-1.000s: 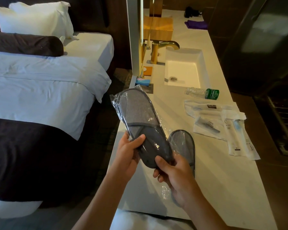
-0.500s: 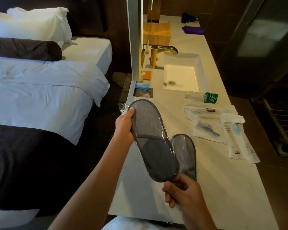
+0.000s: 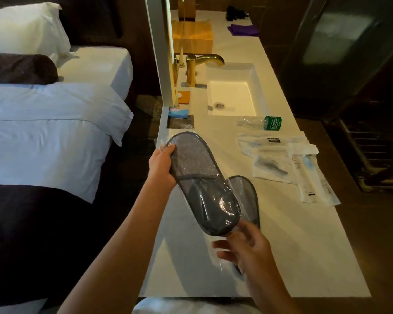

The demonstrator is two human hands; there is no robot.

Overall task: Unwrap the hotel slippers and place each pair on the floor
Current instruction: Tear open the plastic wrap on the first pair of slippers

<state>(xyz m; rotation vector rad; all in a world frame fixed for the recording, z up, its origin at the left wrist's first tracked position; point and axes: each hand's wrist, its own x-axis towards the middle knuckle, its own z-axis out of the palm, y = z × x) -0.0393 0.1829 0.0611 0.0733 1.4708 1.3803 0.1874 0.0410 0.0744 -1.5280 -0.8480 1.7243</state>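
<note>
Head view, left hand: my left hand [image 3: 162, 165] is clamped on the heel end of the wrapped slipper pair [image 3: 200, 182], thumb on the top face and fingers out of sight beneath.
Head view, right hand: my right hand [image 3: 250, 248] is at the toe end, fingers curled and pinched on the loose clear plastic wrap [image 3: 222, 259] that trails below the toe; it is blurred, so I cannot tell how firm the pinch is.
Held pair: grey, dark-edged, sealed in shiny film, held tilted above the white counter [image 3: 293, 245], heel end up toward the mirror side and toe end down toward me.
Second pair: another grey slipper pair [image 3: 247, 196], also in film, lies flat on the counter just behind and to the right of the one I hold, partly hidden by it.
Counter, right side: flat white amenity packets [image 3: 288, 164] lie spread out near the edge, well apart from the slippers.
Counter, farther back: a crumpled clear bottle with a green cap [image 3: 260, 122] lies on its side just in front of the sink [image 3: 232, 96], with a gold tap [image 3: 197, 66] beside the basin.
Left of the counter: a bed [image 3: 43, 123] with white sheets and a dark runner.
</note>
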